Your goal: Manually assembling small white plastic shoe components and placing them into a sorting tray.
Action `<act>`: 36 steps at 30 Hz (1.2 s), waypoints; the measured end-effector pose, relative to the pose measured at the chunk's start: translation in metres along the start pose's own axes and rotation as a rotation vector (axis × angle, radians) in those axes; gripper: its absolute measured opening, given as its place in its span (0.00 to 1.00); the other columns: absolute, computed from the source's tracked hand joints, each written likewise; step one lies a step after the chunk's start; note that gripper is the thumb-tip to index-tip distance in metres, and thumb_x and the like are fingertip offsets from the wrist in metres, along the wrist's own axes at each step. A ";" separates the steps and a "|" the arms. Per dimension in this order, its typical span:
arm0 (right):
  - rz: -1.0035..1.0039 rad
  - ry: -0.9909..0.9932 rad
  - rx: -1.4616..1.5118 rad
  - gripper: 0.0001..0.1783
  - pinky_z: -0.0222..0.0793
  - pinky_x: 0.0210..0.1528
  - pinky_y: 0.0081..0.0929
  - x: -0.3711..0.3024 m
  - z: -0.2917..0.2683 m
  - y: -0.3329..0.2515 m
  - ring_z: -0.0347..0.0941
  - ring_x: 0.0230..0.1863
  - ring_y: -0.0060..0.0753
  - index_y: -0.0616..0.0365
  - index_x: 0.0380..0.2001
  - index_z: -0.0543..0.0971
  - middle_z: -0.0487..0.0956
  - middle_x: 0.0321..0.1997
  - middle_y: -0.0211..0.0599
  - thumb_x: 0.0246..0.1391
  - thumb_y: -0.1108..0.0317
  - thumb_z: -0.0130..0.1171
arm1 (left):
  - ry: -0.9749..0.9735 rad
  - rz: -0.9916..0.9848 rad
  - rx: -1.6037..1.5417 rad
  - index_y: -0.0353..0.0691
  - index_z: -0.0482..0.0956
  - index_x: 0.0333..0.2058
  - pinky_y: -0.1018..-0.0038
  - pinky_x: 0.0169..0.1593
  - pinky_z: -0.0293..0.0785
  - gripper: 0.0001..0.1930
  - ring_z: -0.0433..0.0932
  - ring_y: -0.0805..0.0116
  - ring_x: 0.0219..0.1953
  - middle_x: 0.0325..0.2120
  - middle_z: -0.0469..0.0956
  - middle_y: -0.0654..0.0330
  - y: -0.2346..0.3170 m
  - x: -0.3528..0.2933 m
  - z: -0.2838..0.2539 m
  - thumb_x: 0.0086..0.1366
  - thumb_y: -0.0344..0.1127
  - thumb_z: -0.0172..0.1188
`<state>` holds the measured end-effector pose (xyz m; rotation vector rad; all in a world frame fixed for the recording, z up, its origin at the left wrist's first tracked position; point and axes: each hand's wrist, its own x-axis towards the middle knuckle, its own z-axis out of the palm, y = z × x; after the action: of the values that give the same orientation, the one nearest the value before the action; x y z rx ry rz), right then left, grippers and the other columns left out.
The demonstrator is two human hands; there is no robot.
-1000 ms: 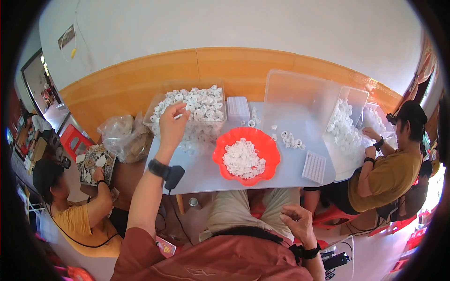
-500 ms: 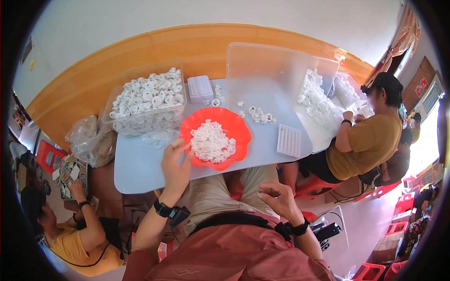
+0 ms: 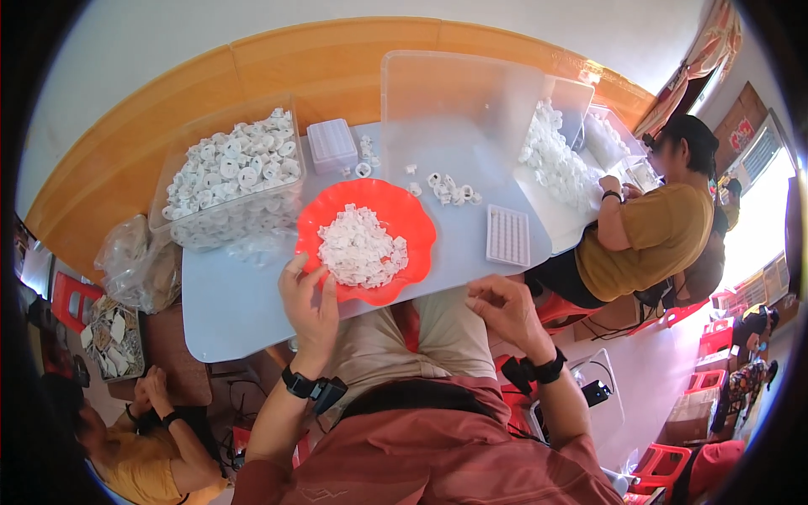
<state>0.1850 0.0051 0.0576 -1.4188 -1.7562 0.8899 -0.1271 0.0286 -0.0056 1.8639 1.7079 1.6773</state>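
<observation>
A red bowl with a wavy rim (image 3: 418, 202) stands near the table's front edge, heaped with small white plastic pieces (image 3: 358, 248). My left hand (image 3: 310, 307) is at the bowl's near-left rim, fingers apart, with nothing visible in it. Over my lap, just off the table edge, my right hand (image 3: 509, 310) has its fingers curled, thumb and fingertips together; whatever is in them, if anything, is too small to make out. Nearest to that hand on the table lies a white slotted tray (image 3: 507, 236). Several white ring-shaped parts (image 3: 453, 190) lie loose beyond the bowl.
A clear bin (image 3: 231, 189) full of white round parts stands at the left, beside a stack of white trays (image 3: 332, 145). Behind rises a translucent panel (image 3: 459, 109). A co-worker (image 3: 652, 227) sits at the right by another white pile; another person (image 3: 151, 438) sits lower left.
My right hand has risen toward the table edge, its fingertips closing together. My left hand stays by the bowl. The whole view has shifted slightly, and the lower-left person's hands have come together.
</observation>
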 end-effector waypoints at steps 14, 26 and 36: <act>-0.253 0.131 -0.717 0.25 0.70 0.51 0.42 0.169 -0.038 0.043 0.73 0.51 0.47 0.54 0.50 0.77 0.80 0.46 0.41 0.45 0.72 0.65 | 0.005 -0.028 -0.046 0.32 0.79 0.44 0.62 0.64 0.60 0.11 0.67 0.52 0.60 0.56 0.69 0.48 -0.002 -0.003 0.006 0.64 0.28 0.59; -0.085 0.068 -0.842 0.24 0.71 0.49 0.42 0.200 -0.028 0.065 0.75 0.48 0.47 0.51 0.51 0.79 0.81 0.42 0.44 0.46 0.70 0.62 | -0.030 0.020 -0.035 0.33 0.78 0.43 0.60 0.60 0.63 0.11 0.68 0.48 0.57 0.54 0.70 0.47 -0.008 0.000 0.009 0.61 0.26 0.60; -0.188 0.219 -0.625 0.26 0.72 0.46 0.41 0.163 -0.034 0.041 0.77 0.45 0.49 0.57 0.51 0.73 0.81 0.42 0.46 0.47 0.67 0.65 | -0.072 0.036 -0.064 0.33 0.78 0.45 0.57 0.63 0.60 0.12 0.66 0.48 0.61 0.56 0.70 0.47 -0.004 -0.004 0.002 0.62 0.27 0.61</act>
<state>0.2094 0.1744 0.0565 -1.6119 -2.0428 0.0671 -0.1272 0.0283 -0.0114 1.9127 1.5842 1.6361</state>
